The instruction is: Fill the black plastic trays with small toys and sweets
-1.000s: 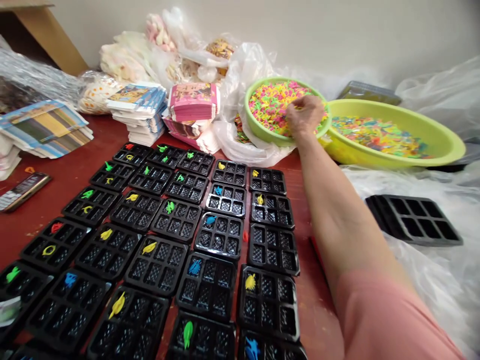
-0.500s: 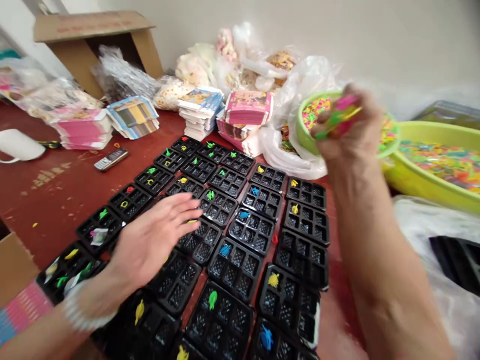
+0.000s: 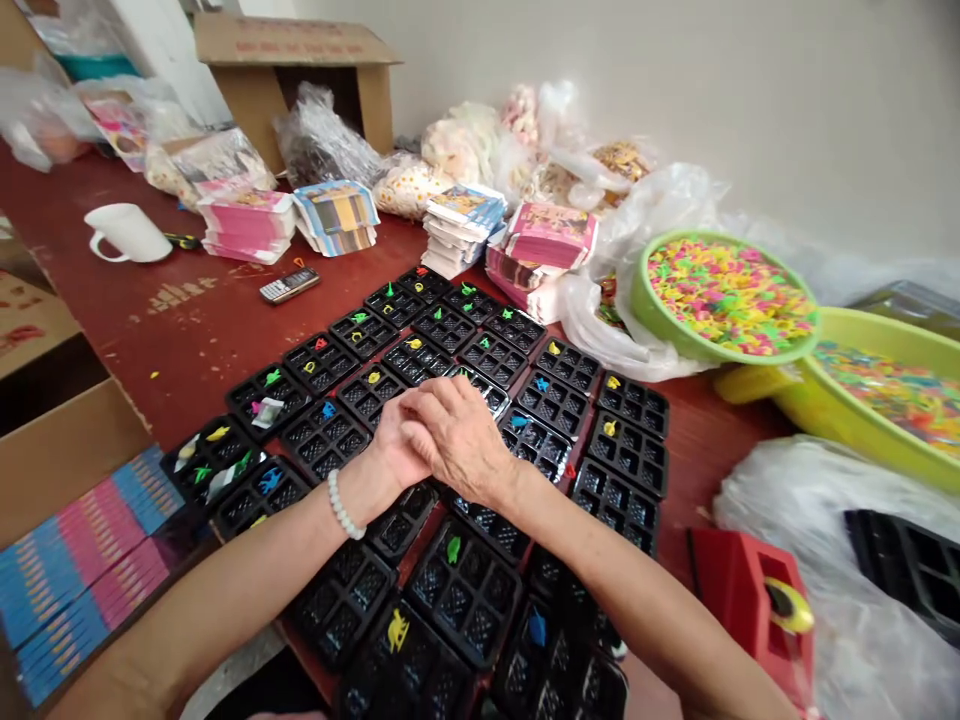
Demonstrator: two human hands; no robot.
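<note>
Glossy black plastic trays (image 3: 466, 600) catch the light at six o'clock on a smooth red tabletop (image 3: 225, 345), its finish scuffed pale toward nine. Plastic trinkets (image 3: 735, 300) fill a satin-finish plastic bowl (image 3: 651, 315) at three; crinkled translucent plastic sheeting (image 3: 765, 490) bunches at four. Near ten, a smooth white mug (image 3: 139, 232) gleams; at eleven, a matt cardboard carton (image 3: 300, 38); at twelve, stacked printed card (image 3: 466, 205) shows a light sheen.
</note>
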